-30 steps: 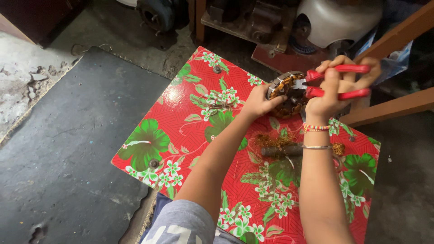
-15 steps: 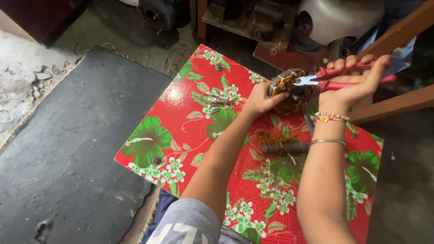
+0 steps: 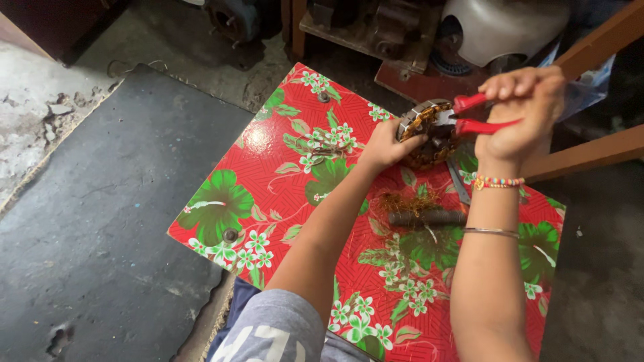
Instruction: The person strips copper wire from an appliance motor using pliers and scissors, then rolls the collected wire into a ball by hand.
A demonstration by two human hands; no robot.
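A round motor stator [image 3: 424, 131] with copper windings stands tilted on a low table covered in a red floral cloth [image 3: 288, 167]. My left hand [image 3: 384, 145] grips its near rim and steadies it. My right hand [image 3: 522, 110] is closed on the red handles of a pair of pliers [image 3: 473, 115], whose jaws reach into the stator's middle. Bracelets circle my right wrist.
A dark cylinder [image 3: 426, 217] and a tuft of loose copper wire [image 3: 402, 201] lie on the cloth near my arms. A flat metal tool [image 3: 459, 181] rests by the stator. Wooden bars [image 3: 590, 154] and machine parts [image 3: 503, 27] crowd the far right. A dark mat [image 3: 100, 221] lies at the left.
My right hand has drawn the pliers to the right and then held there at the stator. My left hand has stayed on the rim.
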